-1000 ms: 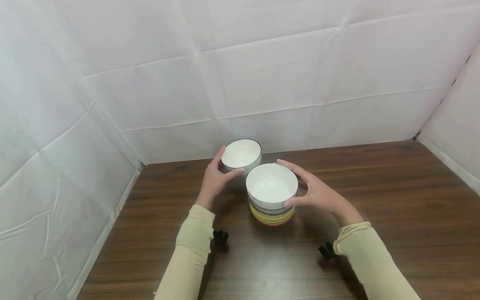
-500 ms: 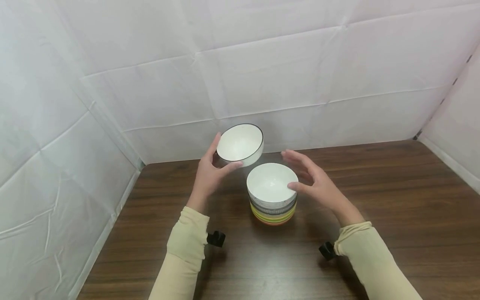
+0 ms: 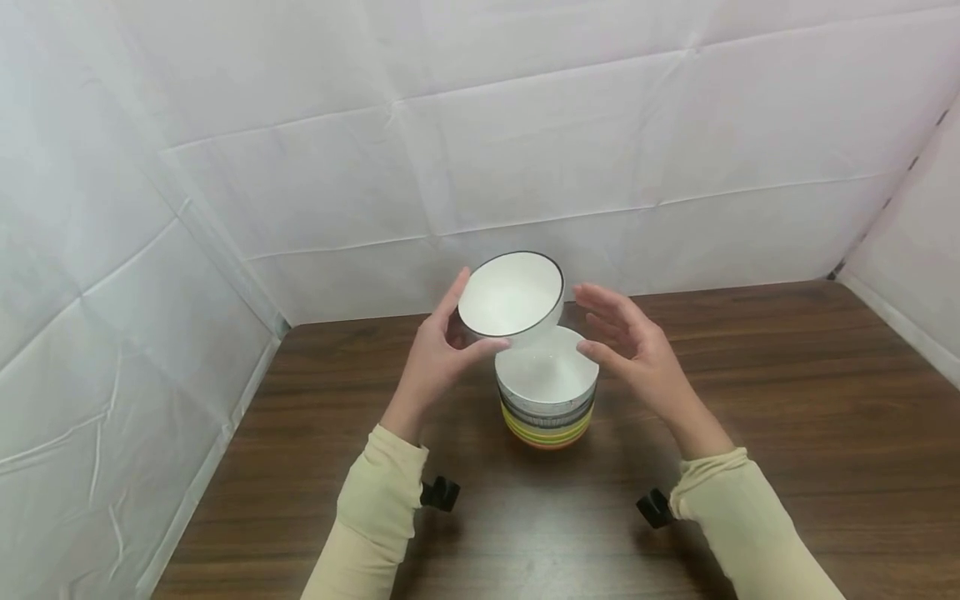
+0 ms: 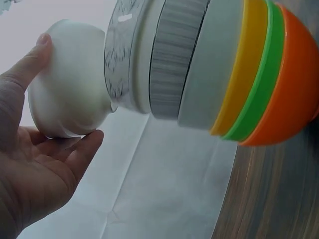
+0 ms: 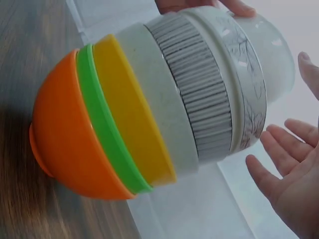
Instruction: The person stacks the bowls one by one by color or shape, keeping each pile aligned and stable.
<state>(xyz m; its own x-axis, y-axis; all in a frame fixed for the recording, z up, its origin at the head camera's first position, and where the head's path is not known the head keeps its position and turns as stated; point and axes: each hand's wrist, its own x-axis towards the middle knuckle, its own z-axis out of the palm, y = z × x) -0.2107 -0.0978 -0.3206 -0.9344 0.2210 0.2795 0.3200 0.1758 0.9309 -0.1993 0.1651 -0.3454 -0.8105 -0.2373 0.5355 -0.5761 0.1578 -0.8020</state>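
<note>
My left hand [image 3: 442, 350] grips a white bowl [image 3: 512, 296] with a dark rim, thumb at its near side and fingers at its far left. The bowl is tilted and held above a stack of nested bowls [image 3: 547, 392]. In the left wrist view the stack shows an orange bowl [image 4: 294, 84] at the bottom, then a green one [image 4: 256, 84], a yellow one [image 4: 244, 64], and pale and grey-patterned bowls [image 4: 172, 59] above. Beside the stack's right side, my right hand [image 3: 633, 346] holds nothing, its fingers spread and apart from the bowls.
The stack stands on a dark wood-grain table [image 3: 300, 467]. White sheeting [image 3: 547, 133] hangs behind the table's far edge and along both sides. A black camera mount [image 3: 442, 493] shows at my left wrist, another black mount [image 3: 655, 508] at my right.
My left hand has lifted the dark-rimmed bowl from behind the stack, then carried it right, over the stack. My right hand has let go of the stack and moved slightly up and away.
</note>
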